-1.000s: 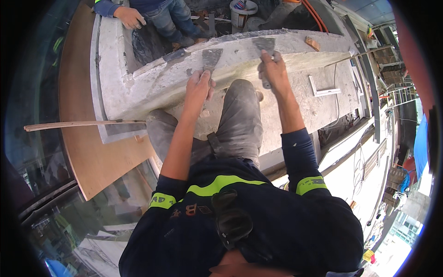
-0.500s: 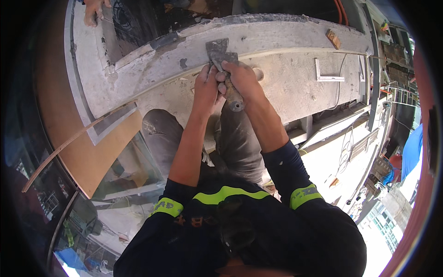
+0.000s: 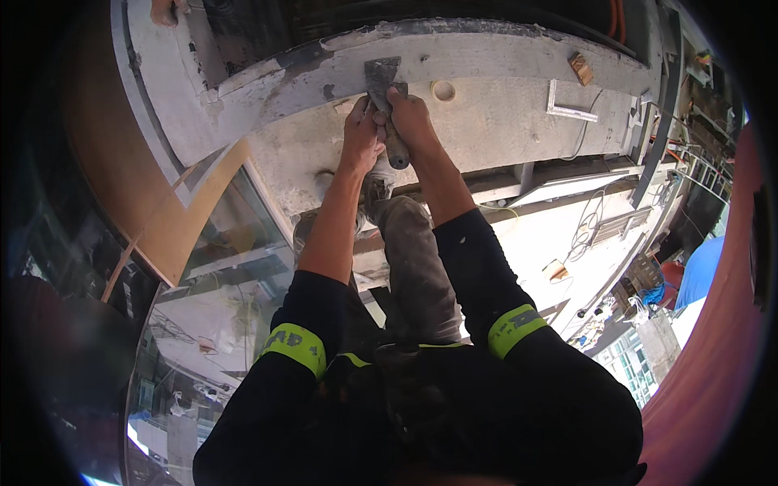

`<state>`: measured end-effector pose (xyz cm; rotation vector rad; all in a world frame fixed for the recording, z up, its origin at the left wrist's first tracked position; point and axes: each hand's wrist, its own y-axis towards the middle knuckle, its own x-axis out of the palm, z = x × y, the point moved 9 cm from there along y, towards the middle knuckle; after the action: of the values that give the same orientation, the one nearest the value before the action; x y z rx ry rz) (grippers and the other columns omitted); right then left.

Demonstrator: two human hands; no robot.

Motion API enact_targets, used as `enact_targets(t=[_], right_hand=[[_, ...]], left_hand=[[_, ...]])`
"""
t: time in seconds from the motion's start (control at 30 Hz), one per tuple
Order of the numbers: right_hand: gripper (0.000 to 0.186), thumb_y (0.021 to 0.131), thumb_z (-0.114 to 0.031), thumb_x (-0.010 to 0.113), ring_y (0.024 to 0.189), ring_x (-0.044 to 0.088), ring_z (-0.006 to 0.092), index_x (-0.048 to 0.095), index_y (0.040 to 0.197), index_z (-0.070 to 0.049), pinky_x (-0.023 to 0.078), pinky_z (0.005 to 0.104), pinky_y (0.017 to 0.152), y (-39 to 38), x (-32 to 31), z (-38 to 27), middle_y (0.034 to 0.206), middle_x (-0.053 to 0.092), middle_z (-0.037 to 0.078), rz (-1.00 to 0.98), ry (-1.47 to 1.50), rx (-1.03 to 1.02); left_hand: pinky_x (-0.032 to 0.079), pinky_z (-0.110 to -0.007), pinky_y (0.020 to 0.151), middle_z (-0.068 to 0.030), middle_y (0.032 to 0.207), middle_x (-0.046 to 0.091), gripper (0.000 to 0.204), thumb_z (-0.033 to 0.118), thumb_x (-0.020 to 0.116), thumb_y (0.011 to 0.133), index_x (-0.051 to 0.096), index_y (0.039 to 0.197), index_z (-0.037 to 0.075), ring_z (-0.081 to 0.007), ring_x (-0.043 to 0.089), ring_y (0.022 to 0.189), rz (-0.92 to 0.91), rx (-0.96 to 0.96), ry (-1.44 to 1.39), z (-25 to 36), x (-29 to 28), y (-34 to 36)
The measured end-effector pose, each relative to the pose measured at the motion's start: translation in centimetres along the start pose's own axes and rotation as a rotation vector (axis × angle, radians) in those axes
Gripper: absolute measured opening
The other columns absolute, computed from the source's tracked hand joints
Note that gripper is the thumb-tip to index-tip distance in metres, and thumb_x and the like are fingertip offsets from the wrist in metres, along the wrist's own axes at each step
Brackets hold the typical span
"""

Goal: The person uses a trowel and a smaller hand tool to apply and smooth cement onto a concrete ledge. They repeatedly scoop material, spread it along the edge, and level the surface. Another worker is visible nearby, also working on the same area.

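Note:
Both my hands are closed together around a dusty putty knife (image 3: 395, 147), with its handle end toward me. Its wide grey blade (image 3: 381, 74) points away, over the pale ledge (image 3: 344, 71). A second, smaller metal edge shows beside my right thumb; whether it belongs to another putty knife I cannot tell. My left hand (image 3: 361, 138) grips from the left, its fingers curled near the handle. My right hand (image 3: 413, 121) wraps the handle from the right, thumb up toward the blade. Parts of the handle are hidden by my fingers.
Another person's hand (image 3: 164, 11) rests at the top left. A wood block (image 3: 581, 69) lies on the ledge; a white angled frame piece (image 3: 571, 113) and a round ring (image 3: 443, 91) lie below it. A brown board (image 3: 219, 194) and glass stand at left. Cables (image 3: 590, 227) lie lower right.
The view has shifted and my legs appear straighter. My hands and the putty knife sit slightly higher in view, still gripped. The other person's hand has slipped toward the top edge.

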<state>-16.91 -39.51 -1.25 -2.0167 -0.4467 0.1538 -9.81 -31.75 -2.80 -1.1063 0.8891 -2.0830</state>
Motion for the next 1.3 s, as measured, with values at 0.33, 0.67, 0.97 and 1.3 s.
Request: enact_targets(t=[0.33, 0.67, 0.97, 1.3], right_hand=[[0.042, 0.105, -0.031, 0.058, 0.058, 0.073, 0.0276, 0.068, 0.1, 0.01, 0.056, 0.0413, 0.052, 1.2, 0.4, -2.2, 0.076, 0.072, 0.019, 0.137, -0.116, -0.088], [0.047, 0.105, -0.035, 0.06, 0.066, 0.072, 0.0277, 0.07, 0.102, 0.01, 0.056, 0.0419, 0.062, 0.3, -0.8, -1.0, 0.082, 0.074, 0.02, 0.251, -0.122, -0.068], [0.043, 0.106, -0.035, 0.06, 0.06, 0.068, 0.0251, 0.07, 0.1, 0.006, 0.054, 0.0398, 0.055, 1.5, -0.5, -1.4, 0.08, 0.072, 0.017, 0.264, -0.087, -0.171], [0.048, 0.103, -0.033, 0.058, 0.066, 0.071, 0.0258, 0.07, 0.098, 0.012, 0.054, 0.0426, 0.062, -0.6, 0.1, -0.8, 0.077, 0.072, 0.019, 0.328, 0.204, -0.056]], left_hand=[[0.026, -0.024, 0.033, 0.0066, 0.063, 0.047, 0.015, 0.026, 0.054, 0.111, 0.06, 0.104, 0.014, -0.0035, 0.036, 0.039, 0.009, 0.044, -0.008, -0.9, -1.0, 1.7], [0.025, -0.025, 0.034, 0.0068, 0.063, 0.046, 0.017, 0.03, 0.052, 0.114, 0.061, 0.117, 0.016, -0.0035, 0.036, 0.04, 0.071, -0.081, 0.107, 0.1, -0.2, 0.2], [0.023, -0.024, 0.036, 0.0062, 0.064, 0.044, 0.018, 0.033, 0.052, 0.115, 0.061, 0.118, 0.017, -0.0043, 0.03, 0.041, 0.038, -0.162, 0.207, 0.3, -1.3, 0.4], [0.056, -0.034, 0.073, -0.0031, 0.105, 0.066, 0.033, 0.04, 0.059, 0.111, 0.062, 0.131, 0.014, -0.0152, 0.067, 0.092, -0.066, -0.167, 0.194, -0.4, -2.1, 1.7]])
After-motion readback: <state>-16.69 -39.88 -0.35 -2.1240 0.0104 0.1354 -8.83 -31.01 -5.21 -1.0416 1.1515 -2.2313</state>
